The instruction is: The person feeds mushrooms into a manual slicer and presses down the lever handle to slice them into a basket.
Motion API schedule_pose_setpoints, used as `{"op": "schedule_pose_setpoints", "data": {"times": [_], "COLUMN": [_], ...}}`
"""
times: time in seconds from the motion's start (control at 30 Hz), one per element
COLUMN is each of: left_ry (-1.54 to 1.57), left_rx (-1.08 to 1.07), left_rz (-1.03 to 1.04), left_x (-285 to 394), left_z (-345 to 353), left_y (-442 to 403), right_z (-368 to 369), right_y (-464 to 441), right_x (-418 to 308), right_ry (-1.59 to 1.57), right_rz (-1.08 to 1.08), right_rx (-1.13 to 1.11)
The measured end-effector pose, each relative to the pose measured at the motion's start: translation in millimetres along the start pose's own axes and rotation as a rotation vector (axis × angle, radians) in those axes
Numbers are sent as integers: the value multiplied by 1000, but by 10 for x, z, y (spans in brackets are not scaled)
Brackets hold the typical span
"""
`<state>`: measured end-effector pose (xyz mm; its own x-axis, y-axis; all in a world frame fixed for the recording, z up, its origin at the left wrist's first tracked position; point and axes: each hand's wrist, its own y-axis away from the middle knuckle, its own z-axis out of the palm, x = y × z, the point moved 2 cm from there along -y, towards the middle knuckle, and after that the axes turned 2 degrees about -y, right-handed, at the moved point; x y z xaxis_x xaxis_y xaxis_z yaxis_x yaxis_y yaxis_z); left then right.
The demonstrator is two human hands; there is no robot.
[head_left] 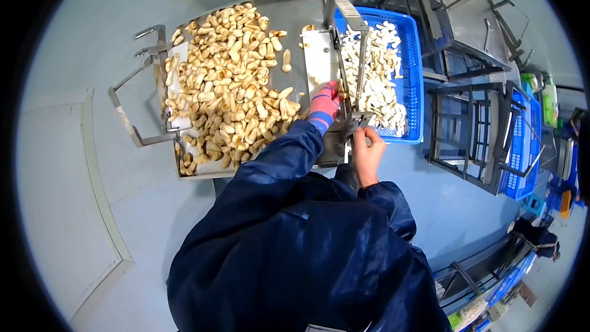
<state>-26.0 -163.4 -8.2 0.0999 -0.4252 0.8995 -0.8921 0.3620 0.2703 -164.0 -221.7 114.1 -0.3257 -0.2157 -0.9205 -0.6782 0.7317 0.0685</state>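
Note:
My left hand (324,106), in a pink glove with a striped cuff, is closed beside the metal frame of a hinged cutter (345,67). Its fingertips point at the blade side, and what they hold is hidden. My bare right hand (369,155) pinches the near end of the cutter, at its metal handle (359,122). Left of my gloved hand lies a big heap of whole pale-brown mushrooms (230,80) on a steel table (295,9). Across the cutter, cut white mushroom pieces (384,55) fill much of a blue basket (416,86).
A second cutter frame (126,110) is fixed at the table's left edge. A white board (319,55) lies beside the near cutter. To the right stand steel tables (467,18), a metal rack (467,129) and another blue basket (533,147). A door (67,197) is at the left.

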Motion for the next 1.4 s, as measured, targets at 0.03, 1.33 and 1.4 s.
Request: {"op": "schedule_pose_setpoints", "data": {"times": [0.03, 1.33, 1.4], "left_ry": [3, 86, 35], "left_rx": [29, -175, -141], "left_rz": [51, 90, 80], "left_x": [-56, -140, -95], "left_z": [26, 81, 48], "left_y": [-61, -303, -274], "right_z": [-19, -8, 6], "right_y": [-26, 40, 53], "right_x": [-104, 95, -31], "right_ry": [-6, -69, -40], "right_rz": [6, -5, -44], "right_rx": [-11, -21, -7]}}
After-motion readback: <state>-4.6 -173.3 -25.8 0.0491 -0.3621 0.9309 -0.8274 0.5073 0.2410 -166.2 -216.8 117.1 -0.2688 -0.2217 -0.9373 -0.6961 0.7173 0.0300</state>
